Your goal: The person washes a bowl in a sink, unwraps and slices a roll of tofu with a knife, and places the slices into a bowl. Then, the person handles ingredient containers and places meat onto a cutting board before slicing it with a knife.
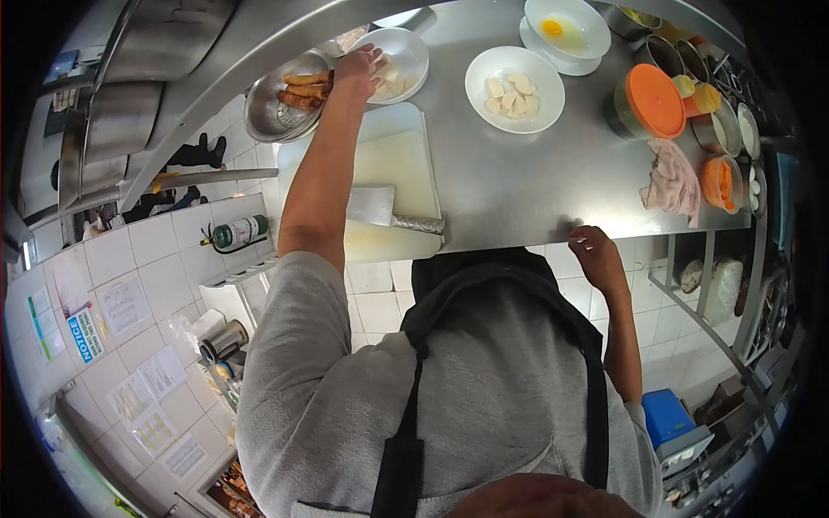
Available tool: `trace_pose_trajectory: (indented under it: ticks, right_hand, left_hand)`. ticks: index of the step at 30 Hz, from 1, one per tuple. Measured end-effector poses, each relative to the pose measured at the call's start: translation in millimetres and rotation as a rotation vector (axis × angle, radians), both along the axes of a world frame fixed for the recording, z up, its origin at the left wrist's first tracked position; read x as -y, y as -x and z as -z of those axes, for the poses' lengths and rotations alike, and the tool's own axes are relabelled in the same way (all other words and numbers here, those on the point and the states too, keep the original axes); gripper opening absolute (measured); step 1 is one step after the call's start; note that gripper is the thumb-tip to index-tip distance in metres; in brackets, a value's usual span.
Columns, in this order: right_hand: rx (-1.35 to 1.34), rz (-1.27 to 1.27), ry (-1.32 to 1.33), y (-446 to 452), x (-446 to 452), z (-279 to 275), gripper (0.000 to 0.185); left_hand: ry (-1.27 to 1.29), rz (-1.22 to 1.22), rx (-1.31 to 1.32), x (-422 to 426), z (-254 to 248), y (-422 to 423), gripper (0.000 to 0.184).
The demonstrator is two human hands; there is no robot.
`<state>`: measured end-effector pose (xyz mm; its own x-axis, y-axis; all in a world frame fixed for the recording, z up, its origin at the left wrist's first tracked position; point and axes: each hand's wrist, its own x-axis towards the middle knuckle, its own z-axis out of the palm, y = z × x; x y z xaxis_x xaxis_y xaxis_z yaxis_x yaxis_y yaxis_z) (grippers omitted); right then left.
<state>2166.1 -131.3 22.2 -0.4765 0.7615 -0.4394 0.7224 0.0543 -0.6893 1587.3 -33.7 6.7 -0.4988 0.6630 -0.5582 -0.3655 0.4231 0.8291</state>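
My left hand [357,69] reaches over the near-left rim of a white bowl [416,62] with pale slices in it. Its fingers are stretched and apart, and I see nothing held in them. Close to its left, a metal bowl [263,110] holds several browned fried rolls [304,91]. Below the forearm lies a white cutting board [406,160] with a cleaver [373,207] on it. My right hand [594,252] hangs at the table's front edge, fingers loosely bent and holding nothing. A second white bowl [515,125] of pale slices sits mid-table.
At the back, a white bowl [580,24] holds a cracked egg. To the right stand an orange-lidded container [654,99], a crumpled cloth [672,183] and a tub of orange pieces [721,183]. A metal shelf frame [207,112] crosses the left side.
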Motion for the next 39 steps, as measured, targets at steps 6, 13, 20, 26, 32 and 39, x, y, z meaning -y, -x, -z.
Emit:
trace_pose_trajectory:
  ticks: [6, 13, 20, 26, 32, 39]
  right_hand:
    - [0.041, 0.051, -0.001, -13, 10, 9, 0.028]
    - [0.033, 0.055, 0.02, -20, 18, 8, 0.029]
    - [0.043, 0.046, 0.019, -27, 17, 6, 0.029]
    - [0.073, 0.039, 0.01, -28, 15, 2, 0.028]
    - [0.048, 0.028, 0.032, -27, 12, 8, 0.028]
    - [0.051, -0.049, 0.012, -15, 3, 13, 0.029]
  left_hand:
    - [-0.149, -0.141, 0.016, -5, -8, -2, 0.05]
    - [-0.116, -0.127, 0.19, -18, 0, 2, 0.04]
    - [0.016, -0.176, 0.22, -22, 34, 6, 0.032]
    - [0.009, -0.148, 0.21, -19, 31, 9, 0.032]
    - [-0.243, 0.128, 0.039, -19, -4, -61, 0.03]
    - [-0.283, 0.446, -0.037, -20, -16, -169, 0.034]
